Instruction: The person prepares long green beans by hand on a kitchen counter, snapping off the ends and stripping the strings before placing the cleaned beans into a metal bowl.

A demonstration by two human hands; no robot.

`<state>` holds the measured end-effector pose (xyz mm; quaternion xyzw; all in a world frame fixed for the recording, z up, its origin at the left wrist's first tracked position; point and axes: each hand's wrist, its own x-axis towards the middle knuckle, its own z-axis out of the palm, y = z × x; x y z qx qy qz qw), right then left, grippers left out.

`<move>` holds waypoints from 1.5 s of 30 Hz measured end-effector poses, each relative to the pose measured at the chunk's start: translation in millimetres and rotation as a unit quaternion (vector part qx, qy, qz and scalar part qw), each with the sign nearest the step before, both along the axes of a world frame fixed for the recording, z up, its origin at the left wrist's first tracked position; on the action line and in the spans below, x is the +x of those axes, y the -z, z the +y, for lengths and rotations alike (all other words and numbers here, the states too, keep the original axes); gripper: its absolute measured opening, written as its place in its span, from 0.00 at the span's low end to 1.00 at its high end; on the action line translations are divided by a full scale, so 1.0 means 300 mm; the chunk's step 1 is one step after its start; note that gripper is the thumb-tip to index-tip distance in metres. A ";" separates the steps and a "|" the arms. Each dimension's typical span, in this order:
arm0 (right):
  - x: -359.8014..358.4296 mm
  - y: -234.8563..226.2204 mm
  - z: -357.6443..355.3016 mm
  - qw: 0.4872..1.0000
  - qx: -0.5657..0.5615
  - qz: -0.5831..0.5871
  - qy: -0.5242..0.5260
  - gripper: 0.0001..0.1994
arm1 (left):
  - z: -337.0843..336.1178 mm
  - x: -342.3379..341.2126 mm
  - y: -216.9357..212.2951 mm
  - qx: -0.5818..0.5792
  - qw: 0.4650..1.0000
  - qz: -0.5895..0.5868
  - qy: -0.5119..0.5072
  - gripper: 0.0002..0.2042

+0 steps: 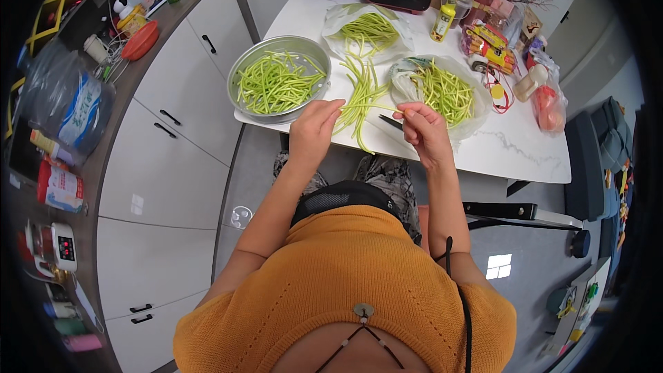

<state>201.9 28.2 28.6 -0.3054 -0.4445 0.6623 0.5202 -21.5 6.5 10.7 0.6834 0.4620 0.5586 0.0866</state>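
1. Head view: the left hand [314,126] was closed around one end of a long green bean [366,106], fingers curled over it.
2. The right hand [423,128] pinched the same bean's other end between thumb and fingertips, apparently; the tips were small here.
3. The bean hung above the white table [525,148] edge, between both hands.
4. One metal bowl [280,83] of cut beans stood left; two plastic bags [366,31] of beans lay beyond, with one loose pile [362,90] between.
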 end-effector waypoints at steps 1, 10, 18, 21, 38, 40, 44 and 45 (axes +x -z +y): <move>0.005 0.006 0.001 0.999 -0.016 0.020 -0.027 0.09 | -0.002 -0.001 0.000 -0.002 1.000 -0.012 0.000 0.10; -0.020 0.034 -0.016 0.985 -0.032 0.039 -0.162 0.20 | -0.013 0.012 -0.001 -0.081 0.995 -0.053 0.013 0.08; -0.049 0.017 -0.024 0.991 0.009 0.031 -0.130 0.25 | -0.047 0.041 0.034 -0.139 0.980 -0.112 0.084 0.10; -0.045 0.041 -0.016 0.995 0.011 0.039 -0.087 0.21 | -0.050 0.045 0.038 -0.160 0.974 -0.127 0.100 0.10; -0.074 0.020 -0.023 0.956 0.135 -0.233 0.119 0.10 | -0.079 0.090 0.034 -0.273 0.942 -0.158 0.112 0.10; -0.081 0.011 -0.029 0.938 0.155 -0.285 0.126 0.09 | -0.083 0.095 0.035 -0.285 0.940 -0.143 0.121 0.09; -0.088 0.008 -0.032 0.882 0.240 -0.372 0.161 0.08 | -0.067 0.094 0.054 -0.269 0.947 -0.101 0.147 0.09; -0.090 0.009 -0.032 0.862 0.273 -0.389 0.177 0.08 | -0.061 0.092 0.069 -0.273 0.938 -0.133 0.170 0.09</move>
